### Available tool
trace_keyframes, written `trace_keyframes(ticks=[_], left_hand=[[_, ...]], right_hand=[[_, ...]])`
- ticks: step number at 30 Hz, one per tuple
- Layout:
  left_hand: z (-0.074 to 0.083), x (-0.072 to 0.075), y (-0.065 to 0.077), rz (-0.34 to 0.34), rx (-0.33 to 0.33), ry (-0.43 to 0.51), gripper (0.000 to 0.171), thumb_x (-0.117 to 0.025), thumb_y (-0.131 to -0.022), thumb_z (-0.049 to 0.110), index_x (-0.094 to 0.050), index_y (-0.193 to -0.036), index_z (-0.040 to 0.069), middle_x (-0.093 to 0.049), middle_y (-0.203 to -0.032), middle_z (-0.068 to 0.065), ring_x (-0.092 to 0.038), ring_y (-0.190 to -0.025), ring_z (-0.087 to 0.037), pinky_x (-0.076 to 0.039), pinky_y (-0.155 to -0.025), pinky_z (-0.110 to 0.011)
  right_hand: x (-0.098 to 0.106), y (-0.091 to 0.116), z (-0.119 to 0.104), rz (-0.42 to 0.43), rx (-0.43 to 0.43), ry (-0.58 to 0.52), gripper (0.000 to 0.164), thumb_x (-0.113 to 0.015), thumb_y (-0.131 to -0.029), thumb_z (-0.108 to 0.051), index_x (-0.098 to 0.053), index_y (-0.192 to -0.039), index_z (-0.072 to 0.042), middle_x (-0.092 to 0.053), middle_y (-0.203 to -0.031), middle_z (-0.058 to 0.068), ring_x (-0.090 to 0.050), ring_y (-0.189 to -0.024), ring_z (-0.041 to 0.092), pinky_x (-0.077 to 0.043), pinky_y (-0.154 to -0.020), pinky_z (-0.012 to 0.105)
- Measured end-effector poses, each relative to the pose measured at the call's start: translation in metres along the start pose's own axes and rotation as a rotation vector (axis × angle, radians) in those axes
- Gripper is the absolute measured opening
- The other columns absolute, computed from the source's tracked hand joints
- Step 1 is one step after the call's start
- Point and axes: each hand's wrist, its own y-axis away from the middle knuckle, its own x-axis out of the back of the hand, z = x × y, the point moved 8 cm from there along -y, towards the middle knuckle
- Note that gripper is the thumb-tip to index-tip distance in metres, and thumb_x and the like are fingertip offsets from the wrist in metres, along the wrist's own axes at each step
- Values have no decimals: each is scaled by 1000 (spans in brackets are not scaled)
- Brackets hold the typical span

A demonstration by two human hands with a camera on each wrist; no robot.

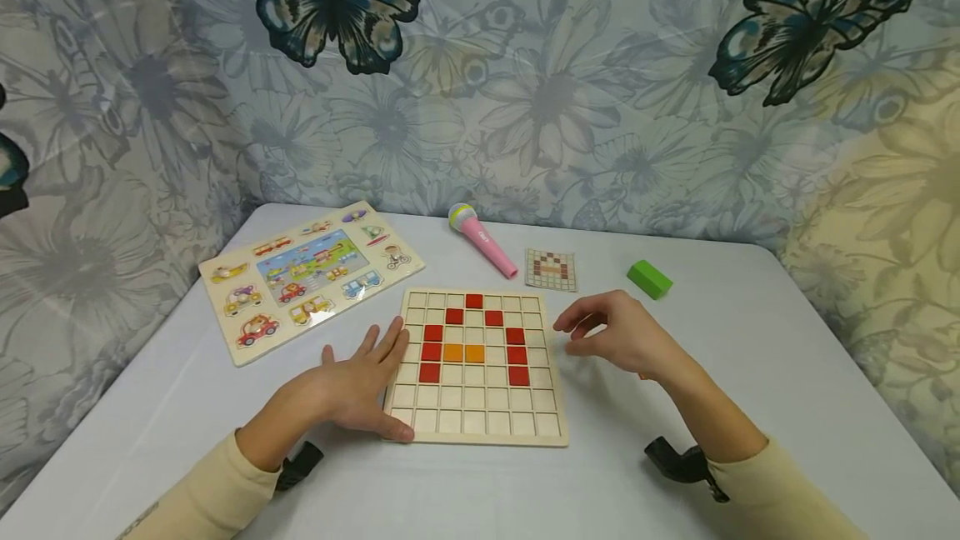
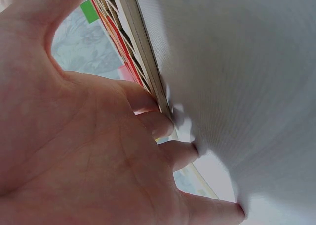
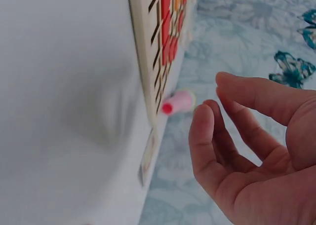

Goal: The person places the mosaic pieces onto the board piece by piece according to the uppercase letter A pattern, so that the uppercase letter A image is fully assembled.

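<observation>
A square wooden grid board [image 1: 475, 422] lies flat on the table. Several red tiles [image 1: 474, 302] form an arch in its cells, and two orange tiles [image 1: 453, 353] sit side by side within. My left hand [image 1: 352, 390] rests at the board's left edge, fingers spread, thumb at the lower left corner. Right of the board hovers my right hand [image 1: 618, 332], its fingers loosely bent; the right wrist view shows a gap between thumb and fingers [image 3: 201, 131] with nothing in it. A bit of orange [image 1: 643, 376] peeks out below that hand, mostly hidden.
Behind the board lie a small pattern card [image 1: 551, 270] and a pink toy microphone [image 1: 487, 247]. A green block [image 1: 650, 279] is at the back right. At the left, a vehicle picture puzzle [image 1: 311, 273] lies angled near the board. Patterned fabric [image 1: 555, 107] hangs behind the table.
</observation>
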Motion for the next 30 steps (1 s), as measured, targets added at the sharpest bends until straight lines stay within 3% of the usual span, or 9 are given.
trace_keyframes(ticks=[12, 22, 30], left_hand=[[1, 1, 1, 8, -11, 9, 136, -84, -73, 69, -12, -167, 2, 6, -177, -14, -5, -161, -46, -13, -103, -92], [1, 0, 1, -1, -6, -2, 136, -83, -73, 70, -11, -167, 3, 7, -177, -12, -5, -162, -44, -13, -103, -92], [1, 0, 0, 2, -4, 1, 136, -84, -73, 70, -11, -167, 3, 7, -177, -12, -5, -161, -45, -13, -103, -92]], right_hand=[[24, 22, 28, 18, -76, 44, 23, -85, -85, -12, -79, -107, -11, -74, -103, 8, -64, -95, 19, -51, -77, 32], [31, 33, 52, -53, -69, -2, 28, -82, -84, -6, -77, -111, -6, -72, -108, 10, -64, -93, 20, -55, -70, 28], [40, 35, 64, -67, -32, 37, 31, -84, -81, -8, -76, -111, -7, -72, -105, 8, -66, -88, 16, -54, -70, 27]])
